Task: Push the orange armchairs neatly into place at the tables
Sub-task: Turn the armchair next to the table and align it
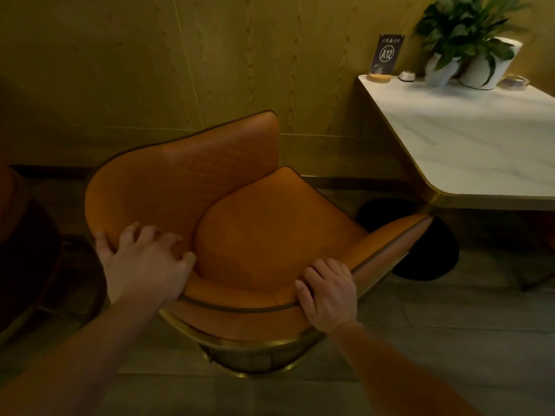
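Note:
An orange armchair with a gold metal frame stands in the middle of the head view, left of a white marble table. The chair's right arm tip touches or sits just under the table's near corner. My left hand grips the curved back edge at the chair's left, fingers curled over the rim. My right hand grips the rim at the lower right, fingers hooked over the edge. The chair's legs are mostly hidden below the seat.
The table's round black base sits on the floor beside the chair. A sign marked A12, a small white object and potted plants stand at the table's far edge. A wood-panel wall runs behind. Another dark chair is at left.

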`<action>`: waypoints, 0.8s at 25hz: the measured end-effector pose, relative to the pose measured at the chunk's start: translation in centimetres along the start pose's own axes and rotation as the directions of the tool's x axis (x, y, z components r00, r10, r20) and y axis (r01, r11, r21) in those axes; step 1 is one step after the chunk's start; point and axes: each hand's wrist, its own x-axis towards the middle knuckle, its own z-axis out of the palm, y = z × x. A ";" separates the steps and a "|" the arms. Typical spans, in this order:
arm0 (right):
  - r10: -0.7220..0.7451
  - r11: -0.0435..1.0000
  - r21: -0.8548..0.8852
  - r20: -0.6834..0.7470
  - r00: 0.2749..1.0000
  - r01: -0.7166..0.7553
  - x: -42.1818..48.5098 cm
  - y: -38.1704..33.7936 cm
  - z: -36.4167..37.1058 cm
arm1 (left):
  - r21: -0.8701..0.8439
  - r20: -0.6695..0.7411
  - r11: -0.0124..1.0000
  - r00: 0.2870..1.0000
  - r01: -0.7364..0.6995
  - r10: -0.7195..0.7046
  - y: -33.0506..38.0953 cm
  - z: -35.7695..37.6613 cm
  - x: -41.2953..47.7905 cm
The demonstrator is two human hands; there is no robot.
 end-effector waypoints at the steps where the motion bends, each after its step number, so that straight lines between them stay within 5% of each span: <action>1: 0.004 1.000 0.008 -0.006 1.000 -0.004 0.6 0.0 0.3 | 0.003 0.002 1.000 1.000 -0.005 0.005 -0.1 0.0 0.7; 12: 0.009 0.999 0.047 -0.056 0.998 -0.006 6.9 1.6 4.7 | 0.041 0.037 0.998 0.999 -0.041 0.039 0.2 1.7 9.7; 17: -0.220 0.975 -0.012 0.006 0.975 0.220 8.3 3.0 6.2 | 0.046 0.048 0.997 0.997 -0.057 0.055 -0.1 2.1 12.7; 20: -0.213 0.976 -0.037 0.022 0.977 0.213 9.6 3.3 7.0 | 0.060 0.071 0.996 0.996 -0.060 0.056 0.1 2.0 14.3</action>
